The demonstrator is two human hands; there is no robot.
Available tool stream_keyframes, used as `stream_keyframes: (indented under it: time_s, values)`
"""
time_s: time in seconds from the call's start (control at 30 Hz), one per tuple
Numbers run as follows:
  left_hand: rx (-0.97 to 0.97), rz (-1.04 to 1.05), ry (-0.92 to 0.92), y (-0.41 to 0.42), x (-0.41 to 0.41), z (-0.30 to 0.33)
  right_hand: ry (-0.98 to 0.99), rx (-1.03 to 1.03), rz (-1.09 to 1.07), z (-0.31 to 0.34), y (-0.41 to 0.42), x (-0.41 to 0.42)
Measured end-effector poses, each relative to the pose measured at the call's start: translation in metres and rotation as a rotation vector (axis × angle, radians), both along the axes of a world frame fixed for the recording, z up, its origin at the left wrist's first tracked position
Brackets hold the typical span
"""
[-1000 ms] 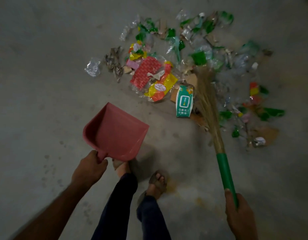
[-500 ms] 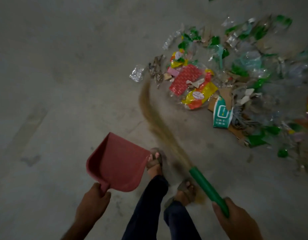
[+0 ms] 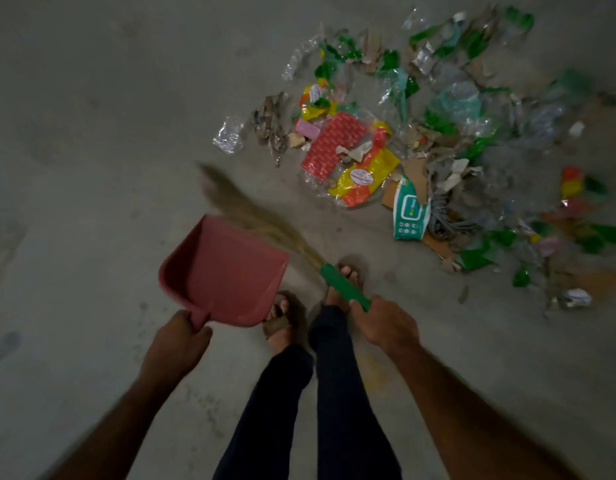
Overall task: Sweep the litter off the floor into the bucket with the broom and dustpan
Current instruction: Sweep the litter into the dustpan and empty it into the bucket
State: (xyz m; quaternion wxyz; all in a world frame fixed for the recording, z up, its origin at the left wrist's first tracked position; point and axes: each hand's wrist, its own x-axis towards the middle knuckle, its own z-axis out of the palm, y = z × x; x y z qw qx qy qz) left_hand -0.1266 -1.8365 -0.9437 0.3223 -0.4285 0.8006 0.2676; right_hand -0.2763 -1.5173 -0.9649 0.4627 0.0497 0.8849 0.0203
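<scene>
The litter (image 3: 420, 147) lies in a wide heap on the grey concrete floor (image 3: 92, 133), in the upper right part of the view. Its near-left edge is marked by a clear plastic wrapper (image 3: 228, 135), a red patterned packet (image 3: 332, 147) and a yellow and orange packet (image 3: 363, 178); a green and white pouch (image 3: 410, 213) lies at the near edge. On the right the heap goes up to the border of the view. To the left of the heap, and between the heap and the person's feet (image 3: 282, 317), the floor is bare and gives open room.

The left hand (image 3: 176, 344) grips the short handle of the pink dustpan (image 3: 227, 271) with the fingers curled around it. The dustpan is held above the floor, in front of the left foot, with its wide open mouth pointing up and to the right in the picture, toward the heap.

The right hand (image 3: 386, 323) grips the green handle of the broom (image 3: 261, 223), fingers closed around it. The long axis of the broom runs diagonally from this hand up and to the left. The straw bristles pass over the far corner of the dustpan, and their blurred tip is well to the left of the litter, not touching it.

The bucket does not show in the view.
</scene>
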Motion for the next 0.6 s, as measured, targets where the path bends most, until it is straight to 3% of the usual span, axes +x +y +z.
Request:
stream_keyframes:
  time_s: [0.33, 0.6]
  values:
    - [0.028, -0.202, 0.050, 0.048, -0.174, -0.014, 0.048, 0.011, -0.693, -0.008, 0.133, -0.031]
    - [0.039, -0.356, 0.080, 0.095, -0.265, -0.006, 0.177, -0.015, -0.794, 0.025, 0.213, -0.030]
